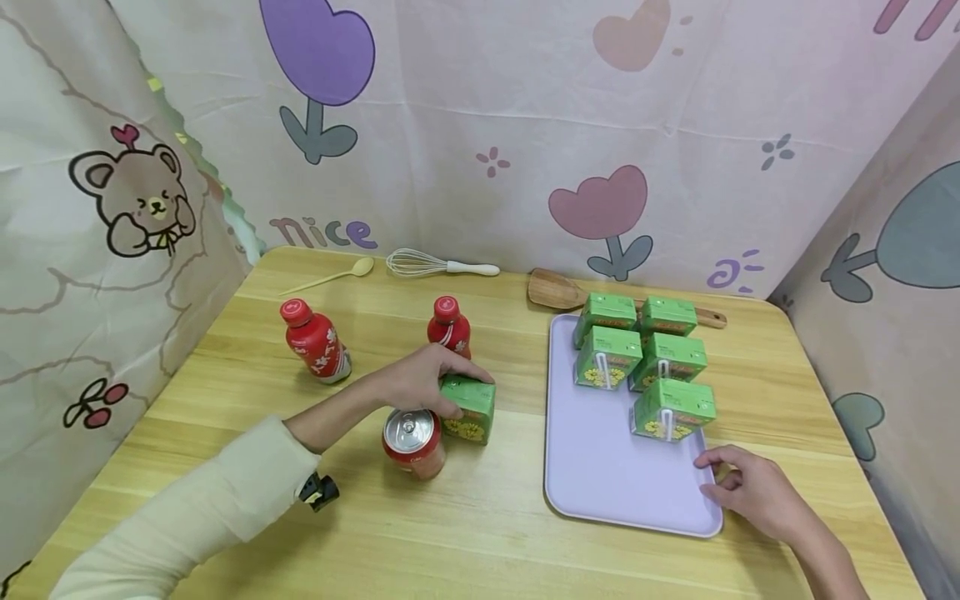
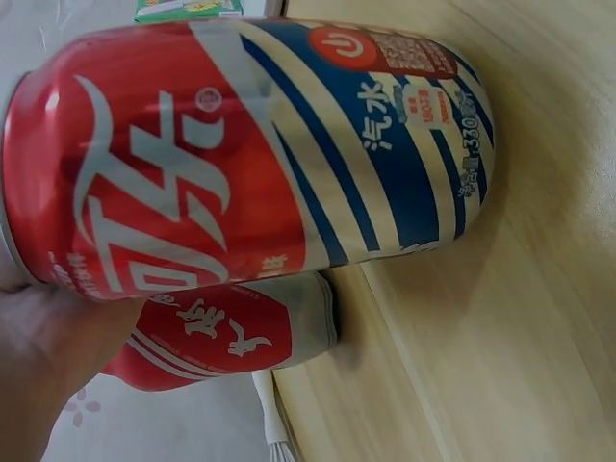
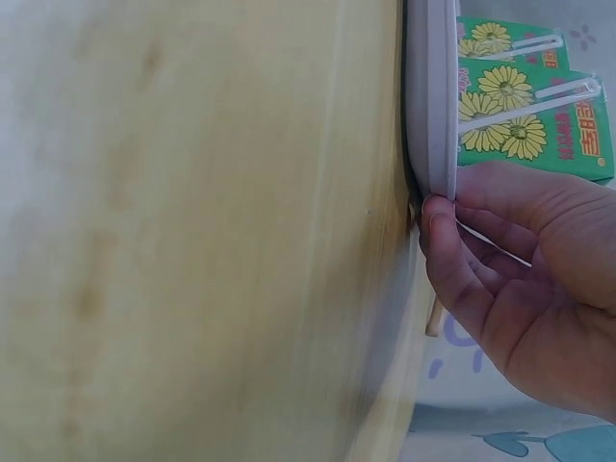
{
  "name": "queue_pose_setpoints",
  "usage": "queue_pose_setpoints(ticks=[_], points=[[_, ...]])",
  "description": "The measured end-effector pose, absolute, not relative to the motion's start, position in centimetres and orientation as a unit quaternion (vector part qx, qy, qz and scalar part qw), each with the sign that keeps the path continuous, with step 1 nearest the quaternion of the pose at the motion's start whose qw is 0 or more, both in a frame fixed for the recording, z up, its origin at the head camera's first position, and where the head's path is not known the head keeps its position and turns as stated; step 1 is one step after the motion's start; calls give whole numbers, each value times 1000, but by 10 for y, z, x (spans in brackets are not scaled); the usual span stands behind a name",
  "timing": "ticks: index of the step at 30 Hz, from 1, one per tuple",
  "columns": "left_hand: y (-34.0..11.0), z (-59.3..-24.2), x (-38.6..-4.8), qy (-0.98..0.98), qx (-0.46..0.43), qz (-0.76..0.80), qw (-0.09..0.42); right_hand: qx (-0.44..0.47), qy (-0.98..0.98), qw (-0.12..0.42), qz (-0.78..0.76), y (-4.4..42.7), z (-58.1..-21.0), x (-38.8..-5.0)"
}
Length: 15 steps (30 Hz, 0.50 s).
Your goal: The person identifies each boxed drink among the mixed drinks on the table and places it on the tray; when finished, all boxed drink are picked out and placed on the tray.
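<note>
In the head view my left hand (image 1: 420,379) grips a green drink carton (image 1: 472,417) from above, thumb on the near side and fingers over the far side. Just in front of that carton stands a red soda can (image 1: 416,446), which fills much of the left wrist view and hides most of the hand there. My right hand (image 1: 753,492) pinches the right rim of a lilac tray (image 1: 615,479); the right wrist view shows thumb and fingertips at the rim (image 3: 435,106). Several green drink cartons (image 1: 673,410) with straws stand on the tray's far part.
Two red bottles stand left of the tray: one bottle (image 1: 318,342) farther left, another bottle (image 1: 448,327) behind my left hand. Along the table's back edge lie a yellow spoon (image 1: 352,271), a white whisk (image 1: 442,265) and a wooden spatula (image 1: 555,289). Patterned curtains (image 1: 480,125) enclose the table.
</note>
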<state>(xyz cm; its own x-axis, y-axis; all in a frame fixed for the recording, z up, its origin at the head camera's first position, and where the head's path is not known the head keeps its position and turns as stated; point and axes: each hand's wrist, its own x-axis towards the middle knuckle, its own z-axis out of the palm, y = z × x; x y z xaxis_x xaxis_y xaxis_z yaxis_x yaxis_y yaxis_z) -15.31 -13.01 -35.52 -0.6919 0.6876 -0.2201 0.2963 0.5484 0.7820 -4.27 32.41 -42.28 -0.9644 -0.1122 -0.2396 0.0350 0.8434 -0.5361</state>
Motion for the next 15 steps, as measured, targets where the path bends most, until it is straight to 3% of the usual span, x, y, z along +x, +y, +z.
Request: queue_pose_setpoints(ticks=[15], points=[[-124, -346, -156, 850, 281, 383, 227, -19, 951, 131, -279, 324, -423, -43]])
